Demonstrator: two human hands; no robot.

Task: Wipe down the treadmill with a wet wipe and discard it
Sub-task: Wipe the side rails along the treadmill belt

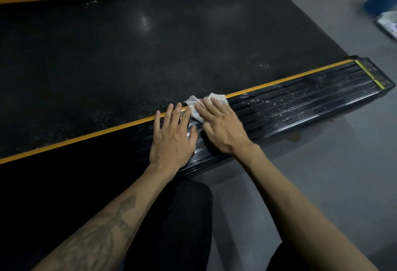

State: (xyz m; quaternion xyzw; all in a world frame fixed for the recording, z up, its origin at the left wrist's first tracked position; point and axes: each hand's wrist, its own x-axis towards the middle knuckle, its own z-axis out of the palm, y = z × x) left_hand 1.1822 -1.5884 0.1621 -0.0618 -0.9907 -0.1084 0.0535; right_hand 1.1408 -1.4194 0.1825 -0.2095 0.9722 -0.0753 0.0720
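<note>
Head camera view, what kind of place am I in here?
Probably a gym or home workout room: a black treadmill belt with orange-edged ribbed side rails on a smooth grey floor, the right hand pressing a white wipe on the rail.

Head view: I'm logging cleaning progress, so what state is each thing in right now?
Wipe: crumpled, flat on the near rail, under the right hand's fingers.
Right hand: open, pressing the wipe.
Left hand: open, flat on the rail, holding nothing.
Near rail: wet and streaked to the right of the hands.
Belt: dark, speckled near the rail.
Pack: on the floor, blurred.
</note>
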